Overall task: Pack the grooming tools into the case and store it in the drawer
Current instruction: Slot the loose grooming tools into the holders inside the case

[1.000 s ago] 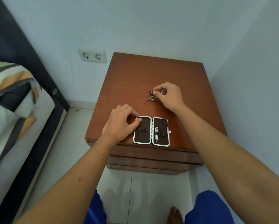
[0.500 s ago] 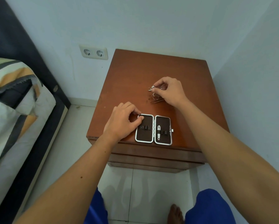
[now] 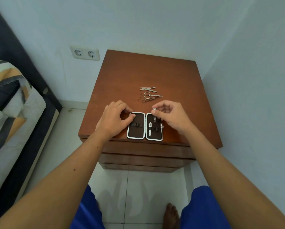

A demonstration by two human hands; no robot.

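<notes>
Head view: wooden nightstand (image 3: 155, 75).
Case (image 3: 144, 126): open flat at 6 o'clock edge.
Left hand (image 3: 113, 119): fingertips pressing case's left half.
Right hand (image 3: 172, 116): pinching small metal tool (image 3: 154, 115) over right half.
Loose tools (image 3: 149, 94): 12 o'clock of case.
</notes>
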